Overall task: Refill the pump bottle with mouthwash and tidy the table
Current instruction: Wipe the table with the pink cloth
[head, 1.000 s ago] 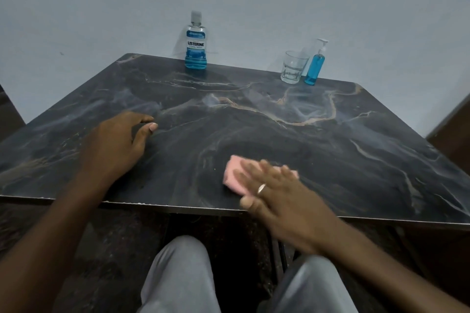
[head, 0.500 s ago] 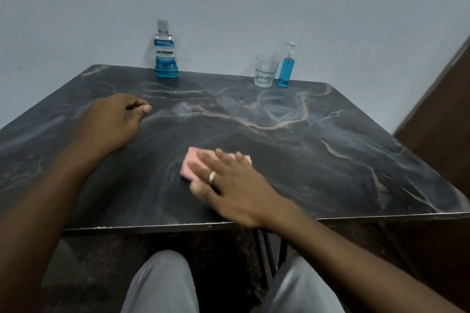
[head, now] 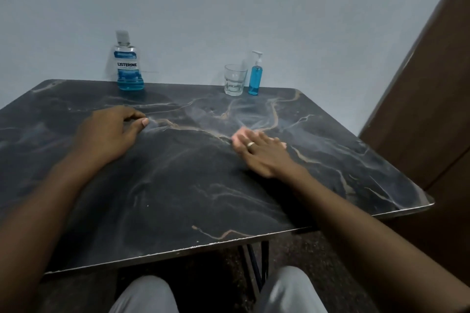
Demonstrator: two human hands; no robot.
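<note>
Right hand [head: 264, 154] presses flat, fingers spread, on a soft pink sponge pad [head: 241, 138] at table centre — light, squashy, best pinched by its edges — left hand [head: 109, 134] loosely curled, empty; slim blue-filled plastic pump bottle [head: 255, 79] stands at 1 o'clock, likely slippery.

Pump bottle [head: 255, 76], slim, filled with blue liquid, upright at the table's [head: 178, 198] far edge. Mouthwash bottle [head: 129, 63], capped, about a quarter full, upright, well to its left.
</note>
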